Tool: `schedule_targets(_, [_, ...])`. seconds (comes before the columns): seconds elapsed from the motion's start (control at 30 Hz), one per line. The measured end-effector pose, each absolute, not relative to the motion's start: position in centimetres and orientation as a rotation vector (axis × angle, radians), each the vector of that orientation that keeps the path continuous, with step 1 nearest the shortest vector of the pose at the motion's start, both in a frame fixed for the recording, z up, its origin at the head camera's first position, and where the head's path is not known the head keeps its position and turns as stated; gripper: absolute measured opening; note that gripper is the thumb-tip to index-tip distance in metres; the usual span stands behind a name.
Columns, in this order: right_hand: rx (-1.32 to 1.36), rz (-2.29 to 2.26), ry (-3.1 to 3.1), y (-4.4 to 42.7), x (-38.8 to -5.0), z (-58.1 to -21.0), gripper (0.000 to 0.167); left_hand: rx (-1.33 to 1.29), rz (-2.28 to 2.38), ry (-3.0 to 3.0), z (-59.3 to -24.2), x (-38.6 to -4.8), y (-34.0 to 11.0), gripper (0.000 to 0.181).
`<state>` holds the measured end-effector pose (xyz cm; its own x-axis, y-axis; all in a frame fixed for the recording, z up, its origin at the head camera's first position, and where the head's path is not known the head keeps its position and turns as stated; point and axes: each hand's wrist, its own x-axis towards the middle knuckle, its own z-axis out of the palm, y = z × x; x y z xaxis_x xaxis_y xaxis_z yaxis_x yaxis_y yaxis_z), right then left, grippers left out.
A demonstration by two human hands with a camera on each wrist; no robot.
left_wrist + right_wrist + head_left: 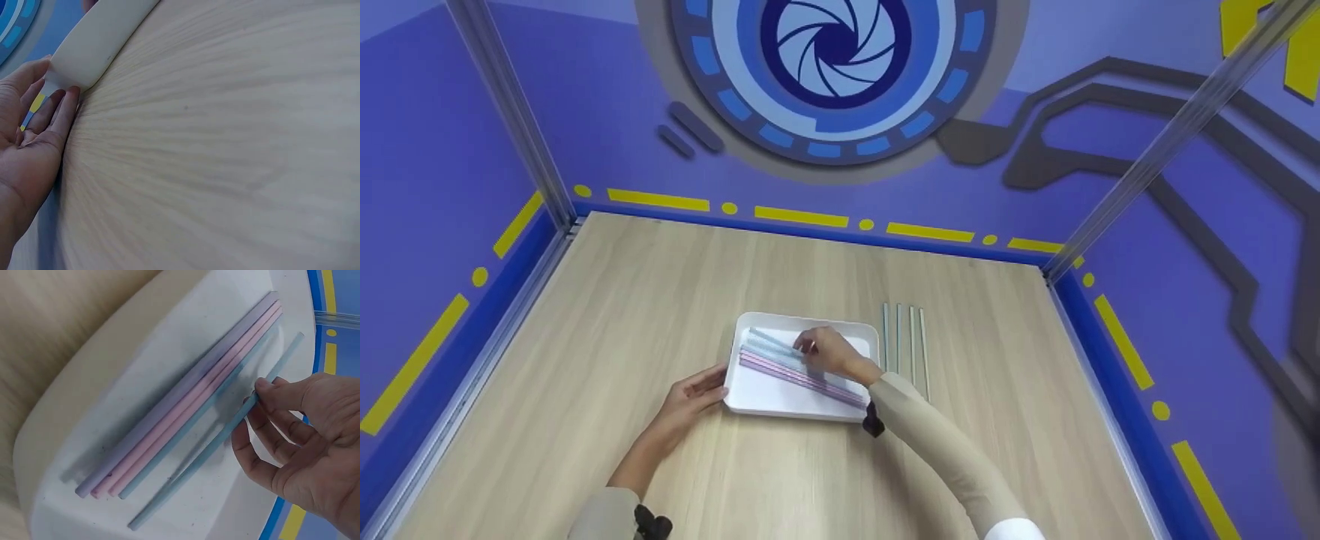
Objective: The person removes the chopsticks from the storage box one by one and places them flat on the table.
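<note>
A white tray point(780, 403) sits on the table, holding several thin straws. In the right wrist view, a purple straw point(174, 396), two pink straws point(194, 402) and a light blue straw point(185, 424) lie side by side inside it. My right hand point(829, 351) is over the tray and pinches another light blue straw point(211, 447) between thumb and fingers, its near end low by the tray floor. My left hand point(686, 405) touches the tray's left side with its fingers fairly straight, the fingertips meeting the outer wall point(84, 56) near a corner.
To the tray's right, several straws point(899, 337) in blue and pale tones lie roughly parallel on the wooden table point(660, 285); my right forearm covers part of them. Printed blue panels point(585, 112) and metal posts point(510, 105) enclose the back and sides.
</note>
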<state>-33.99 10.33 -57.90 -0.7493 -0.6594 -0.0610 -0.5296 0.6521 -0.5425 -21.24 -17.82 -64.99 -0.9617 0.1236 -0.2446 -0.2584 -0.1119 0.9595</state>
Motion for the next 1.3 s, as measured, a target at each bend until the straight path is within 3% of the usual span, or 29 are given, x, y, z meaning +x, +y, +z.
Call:
schedule_targets(0.3, [-0.928,-1.118,2.631,11.3,-34.6,-56.2,0.021,-0.155,2.165,1.907,-64.9,-21.2,-17.8,0.062])
schedule_targets(0.6, [-0.371,-1.839,2.324,13.5,-34.7,-56.0,0.042,-0.145,2.171,1.927,-65.0,-21.3,-17.7,0.061])
schedule_targets(0.87, [-0.158,-1.952,2.189,15.4,-34.6,-56.0,0.045,-0.125,2.183,1.914,-65.1,-21.3,-17.6,0.063])
schedule_targets(1.3, [-0.037,-1.983,2.144,19.9,-35.0,-55.8,0.046,-0.124,2.16,1.926,-64.8,-21.2,-17.8,0.061])
